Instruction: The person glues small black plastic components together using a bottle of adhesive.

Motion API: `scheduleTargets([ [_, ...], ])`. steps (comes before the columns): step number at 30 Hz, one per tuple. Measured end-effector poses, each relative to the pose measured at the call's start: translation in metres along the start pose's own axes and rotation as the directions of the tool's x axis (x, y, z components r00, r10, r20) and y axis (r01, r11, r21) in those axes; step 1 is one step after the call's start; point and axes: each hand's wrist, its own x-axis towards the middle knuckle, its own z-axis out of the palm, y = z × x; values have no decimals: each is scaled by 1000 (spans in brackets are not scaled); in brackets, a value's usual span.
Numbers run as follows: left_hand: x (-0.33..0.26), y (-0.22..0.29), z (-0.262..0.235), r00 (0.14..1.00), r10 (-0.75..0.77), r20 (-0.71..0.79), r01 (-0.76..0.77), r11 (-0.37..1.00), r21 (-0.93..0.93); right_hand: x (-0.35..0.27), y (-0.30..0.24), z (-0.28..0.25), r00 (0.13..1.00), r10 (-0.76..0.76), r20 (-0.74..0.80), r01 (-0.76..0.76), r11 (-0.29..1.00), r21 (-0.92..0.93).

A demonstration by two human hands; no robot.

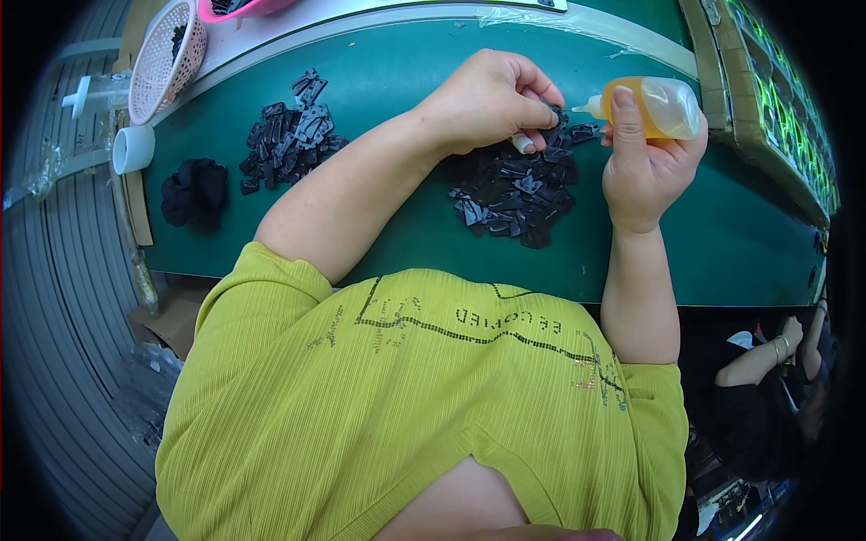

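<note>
My right hand (645, 171) is wrapped round a clear squeeze bottle (672, 106) of yellow-orange liquid, tipped sideways with its thin nozzle pointing left. The nozzle's tip is close to the fingertips of my left hand (492, 101), which pinch a small black plastic piece (561, 115), mostly hidden by the fingers. A small white cylinder (522, 142) is tucked in the lower fingers of that same hand. Below both hands spreads a loose pile of black plastic pieces (514, 203). Another such pile (289, 135) lies farther left, beyond my left forearm.
On the green tabletop (397, 68), a bunched black cloth (194, 192) lies at the left. A white roll (133, 149) and a pink basket (162, 68) stand by the left edge. A cardboard box (758, 117) borders the right side. Another person's arm (758, 365) shows lower right.
</note>
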Motion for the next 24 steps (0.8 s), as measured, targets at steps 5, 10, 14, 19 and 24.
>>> scheduleTargets([
  [5,-1,2,1,1000,0,-1,0,1000,6,0,3,1,1000,-9,2,9,999,-42],
  [10,-1,2,-1,1000,-11,2,11,1000,-3,5,-6,-3,996,52,-67,-43,991,127],
  [14,0,1,-1,1000,-23,-10,23,999,-25,0,-9,-3,992,126,-9,-122,974,191],
  [19,-1,0,-3,999,-39,-24,38,999,-24,-5,-11,3,990,131,48,-137,979,154],
  [24,0,1,-1,999,-37,-8,37,999,-36,-6,-10,1,994,103,47,-108,987,115],
])
